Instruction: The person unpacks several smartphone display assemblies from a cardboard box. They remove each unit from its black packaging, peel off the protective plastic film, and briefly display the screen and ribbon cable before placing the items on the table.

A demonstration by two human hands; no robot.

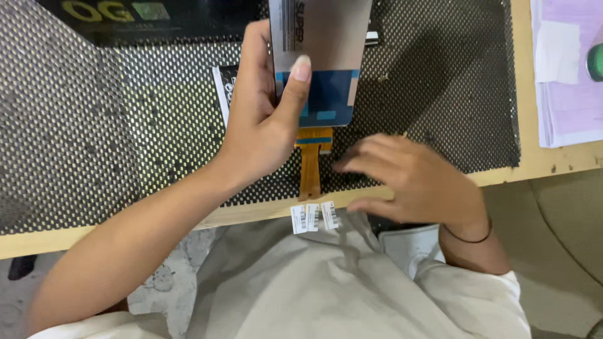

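A single head-worn camera looks steeply down, close above the black perforated rubber mat (pixel 125 125) on the pale wooden bench. The mat fills the upper frame; nearer the wearer, below its front edge, the lap shows.

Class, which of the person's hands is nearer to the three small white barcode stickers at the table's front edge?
Right. The right hand hovers just beside the white barcode stickers; the left hand is higher up, gripping the flat grey panel.
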